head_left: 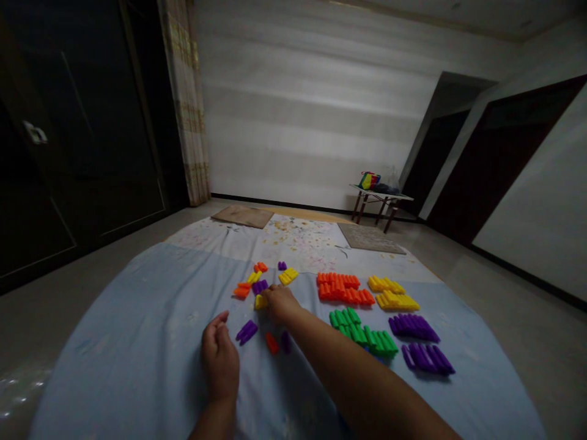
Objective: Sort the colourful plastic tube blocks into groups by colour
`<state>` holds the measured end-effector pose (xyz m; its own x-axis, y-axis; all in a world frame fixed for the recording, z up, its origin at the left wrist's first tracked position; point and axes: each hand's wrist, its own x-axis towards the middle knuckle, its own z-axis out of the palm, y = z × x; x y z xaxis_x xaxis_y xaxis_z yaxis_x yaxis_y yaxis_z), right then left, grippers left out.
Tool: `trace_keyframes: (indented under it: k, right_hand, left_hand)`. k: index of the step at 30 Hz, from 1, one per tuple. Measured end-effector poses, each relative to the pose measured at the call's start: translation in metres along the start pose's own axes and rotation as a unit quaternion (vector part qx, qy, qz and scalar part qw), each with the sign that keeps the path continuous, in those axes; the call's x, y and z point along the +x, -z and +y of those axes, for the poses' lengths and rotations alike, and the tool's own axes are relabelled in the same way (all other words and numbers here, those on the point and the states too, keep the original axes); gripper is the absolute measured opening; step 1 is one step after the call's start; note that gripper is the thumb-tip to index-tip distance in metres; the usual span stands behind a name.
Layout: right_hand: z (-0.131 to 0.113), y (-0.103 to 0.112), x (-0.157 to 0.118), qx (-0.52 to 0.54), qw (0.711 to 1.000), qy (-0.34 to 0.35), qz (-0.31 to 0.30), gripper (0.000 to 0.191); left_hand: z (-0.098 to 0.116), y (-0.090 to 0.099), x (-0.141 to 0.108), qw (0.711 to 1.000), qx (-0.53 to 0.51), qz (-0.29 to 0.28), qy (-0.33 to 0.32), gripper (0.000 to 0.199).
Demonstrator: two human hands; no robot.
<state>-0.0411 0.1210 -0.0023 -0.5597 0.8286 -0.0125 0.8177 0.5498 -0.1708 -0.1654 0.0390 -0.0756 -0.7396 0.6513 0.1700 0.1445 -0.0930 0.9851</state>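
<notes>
My right hand [279,304] reaches across the cloth, its fingers bent down and closed at some yellow bullet-shaped plastic pieces [260,302], partly hiding them. My left hand [221,357] rests on its side to the left, fingers loosely curved and apart, holding nothing. Purple pieces [246,332] lie just right of it. An orange piece [271,343] and a dark purple piece [285,342] are nearer me, below my right hand. Beyond the right fingers are more purple pieces [260,286], orange pieces [241,290] and another yellow cluster [288,277].
To the right, pieces lie in rows by colour: orange [339,289], yellow [397,300], green [362,333] and purple [414,327]. Some blue shows beneath my right forearm. A pale blue cloth [137,342] covers the table, with two mats [371,238] at its far end.
</notes>
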Motion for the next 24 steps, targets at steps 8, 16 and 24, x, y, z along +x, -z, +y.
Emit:
trace_keyframes:
  k: [8,16,24]
  right_hand:
    - [0.008,-0.006,0.003,-0.003,0.999,0.007,-0.048,0.048]
    - [0.006,0.0,0.0,0.004,0.997,0.02,-0.08,0.047]
    - [0.068,0.068,-0.061,0.114,0.99,0.007,0.085,0.055]
  left_hand:
    - [0.003,0.0,-0.001,1.0,0.002,-0.002,-0.002,0.04]
    - [0.007,0.002,-0.001,1.0,0.03,-0.003,0.008,0.04]
    - [0.005,0.0,0.006,0.997,0.076,0.003,0.016,0.034]
